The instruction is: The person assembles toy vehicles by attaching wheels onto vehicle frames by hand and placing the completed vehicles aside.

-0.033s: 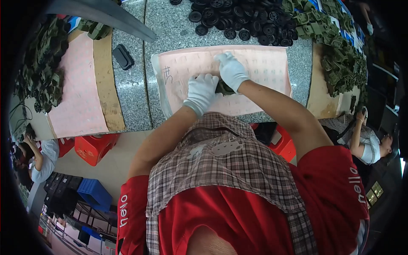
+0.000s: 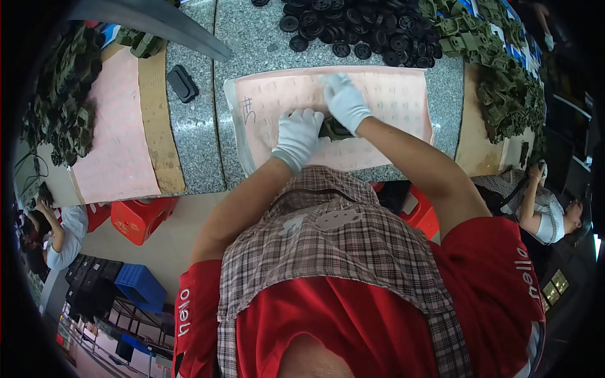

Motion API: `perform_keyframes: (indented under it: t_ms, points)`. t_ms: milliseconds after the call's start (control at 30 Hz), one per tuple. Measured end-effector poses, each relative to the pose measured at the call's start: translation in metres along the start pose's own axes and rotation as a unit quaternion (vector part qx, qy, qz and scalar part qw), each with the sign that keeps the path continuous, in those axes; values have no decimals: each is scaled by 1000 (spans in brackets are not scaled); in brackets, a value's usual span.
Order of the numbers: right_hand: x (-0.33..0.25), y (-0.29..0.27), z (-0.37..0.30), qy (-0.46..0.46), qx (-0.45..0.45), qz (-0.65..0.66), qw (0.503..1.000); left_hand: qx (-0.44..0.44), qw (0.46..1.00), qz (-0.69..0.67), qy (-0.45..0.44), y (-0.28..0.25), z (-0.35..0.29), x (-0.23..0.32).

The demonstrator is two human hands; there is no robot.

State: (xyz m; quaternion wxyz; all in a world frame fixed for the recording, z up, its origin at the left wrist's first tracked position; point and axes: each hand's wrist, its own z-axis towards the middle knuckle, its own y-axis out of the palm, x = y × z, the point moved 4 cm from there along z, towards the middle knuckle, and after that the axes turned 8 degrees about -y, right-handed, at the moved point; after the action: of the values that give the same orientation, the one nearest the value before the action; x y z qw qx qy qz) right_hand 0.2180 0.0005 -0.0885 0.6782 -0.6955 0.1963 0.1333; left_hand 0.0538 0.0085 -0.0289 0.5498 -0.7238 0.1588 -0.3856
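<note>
My left hand point(image 2: 299, 137), in a white glove, is closed on a dark green moulded part point(image 2: 336, 130) and holds it down on a pale pink sheet point(image 2: 391, 123). The hand hides the left end of the part. My right hand point(image 2: 345, 104), gloved in white too, is just above and beyond the part, with its wrist over the part's right end. Its fingertips are blurred by motion, so whether anything is in them does not show.
Black round wheel-like parts point(image 2: 362, 31) are heaped at the far side. Green moulded parts lie piled at the right point(image 2: 510, 94) and left point(image 2: 63, 94). A black oblong piece point(image 2: 183, 84) rests on the speckled stone table point(image 2: 195, 135). A grey curved arm point(image 2: 164, 25) overhangs the far left.
My right hand has shifted slightly to the right, and its fingertips are more blurred. More of the green part shows. My left hand stays in place.
</note>
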Motion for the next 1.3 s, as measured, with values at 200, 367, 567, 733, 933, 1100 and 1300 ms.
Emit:
perform_keyframes:
  t_ms: [200, 367, 567, 733, 933, 1100, 1300]
  points:
    - [61, -69, 44, 89, 145, -83, 982, 1, 1000, 9, -17, 1, -1, -2]
    - [72, -71, 57, 71, 118, -133, 982, 4, 999, 15, -47, -5, -1, 4]
    - [80, -84, 62, 21, 48, -180, 982, -38, 970, -64, -232, 2, -5, 8]
    - [87, -105, 51, -40, 63, -159, 984, -52, 876, -369, -307, 35, -19, 23]
    - [129, -98, -4, 73, 143, 202, 966, -106, 737, -593, -306, 31, -37, 15]
    - [149, -58, -76, 279, -52, 361, 888, 73, 995, 73, 12, -54, 21, 16]
    - [128, -91, -74, 123, 13, 29, 992, -134, 929, 240, 247, -22, 61, 21]
